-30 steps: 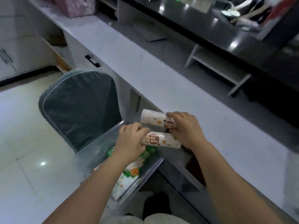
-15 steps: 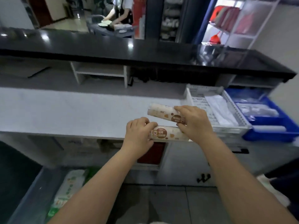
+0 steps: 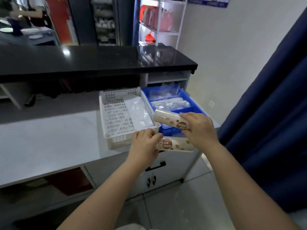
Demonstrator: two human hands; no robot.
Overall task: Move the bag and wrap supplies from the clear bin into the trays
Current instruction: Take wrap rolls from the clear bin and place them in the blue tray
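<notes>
My left hand [image 3: 144, 145] grips one end of a cream roll with brown print [image 3: 176, 145], held level just off the counter's front edge. My right hand [image 3: 200, 128] holds a second, matching roll [image 3: 167, 118] higher up, over the seam between the two trays. The white perforated tray [image 3: 114, 120] stands on the counter with a flat pack of clear bags [image 3: 137, 112] along its right side. To its right, the blue tray [image 3: 186, 97] holds clear plastic packs in its compartments. The clear bin is out of view.
A white counter [image 3: 49, 143] runs left from the trays, under a black raised ledge [image 3: 93, 60]. Below are cabinet doors with black handles [image 3: 155, 166]. A dark blue curtain [image 3: 274, 113] hangs at the right. Tiled floor lies underneath.
My view has swung right, away from the clear bin by the chair, to the trays. Both hands carried their rolls along and now sit at the trays' near edge.
</notes>
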